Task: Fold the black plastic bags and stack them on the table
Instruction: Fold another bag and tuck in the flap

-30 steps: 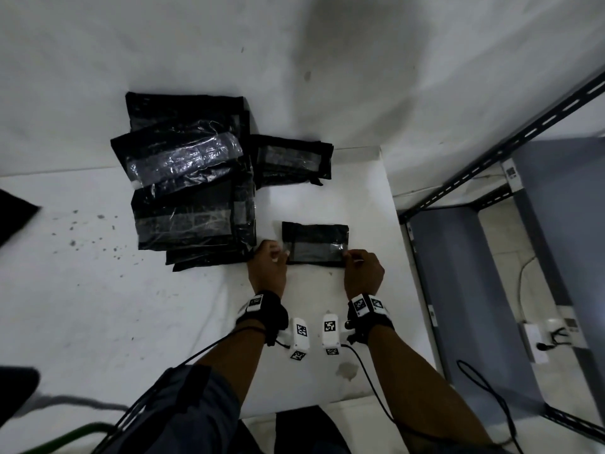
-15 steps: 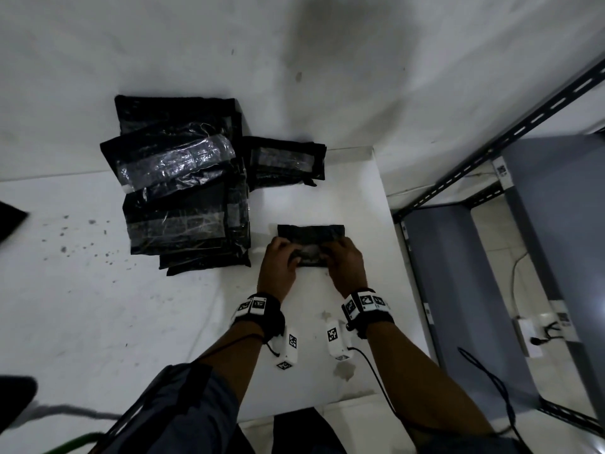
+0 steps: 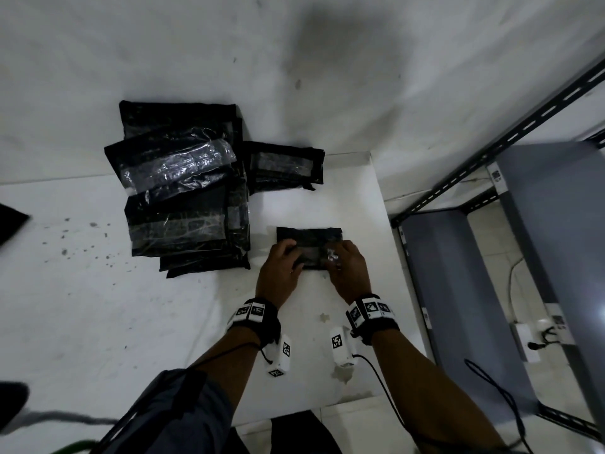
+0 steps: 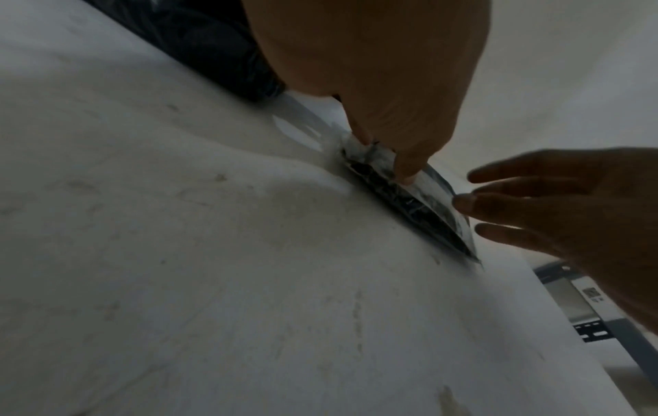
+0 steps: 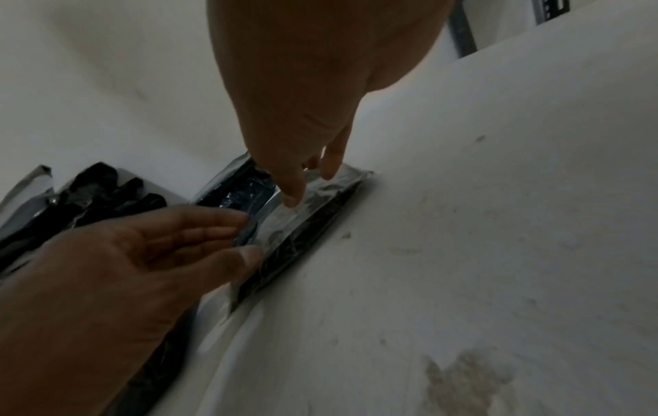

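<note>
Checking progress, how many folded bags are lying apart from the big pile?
2: one bag under both hands, one beside the pile's far right corner. Others may hide within the pile.

L hand [image 3: 282, 269] & R hand [image 3: 347, 270] side by side, palms down, fingers nearly straight, tips pressing flat; forearms angled inward.
</note>
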